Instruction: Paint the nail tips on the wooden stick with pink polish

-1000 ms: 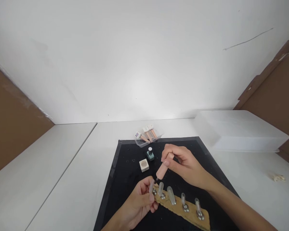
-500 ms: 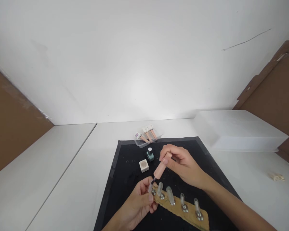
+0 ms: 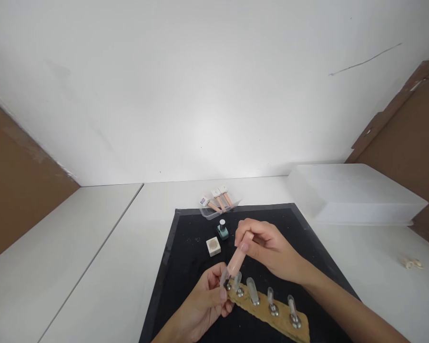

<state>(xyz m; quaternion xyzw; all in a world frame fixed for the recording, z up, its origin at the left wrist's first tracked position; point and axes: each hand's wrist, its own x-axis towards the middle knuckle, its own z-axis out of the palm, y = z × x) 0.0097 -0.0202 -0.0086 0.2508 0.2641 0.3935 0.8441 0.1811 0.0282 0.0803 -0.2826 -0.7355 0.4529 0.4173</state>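
Right fingers (image 3: 253,226), gripping a smooth pink handle (image 3: 237,260), have dipped; left fingers (image 3: 217,296) pinch a rough strip (image 3: 263,310).

A white tabletop (image 3: 103,295), divided at the left by a dark diagonal seam (image 3: 91,263), is backed by a white wall (image 3: 157,95). The wall is marked at upper right by a thin dark line (image 3: 365,62) and is lit most brightly near its centre. Both sides are bounded by brown panels (image 3: 17,190).

White plastic bin (image 3: 361,193) near the right-hand brown panel (image 3: 407,133)
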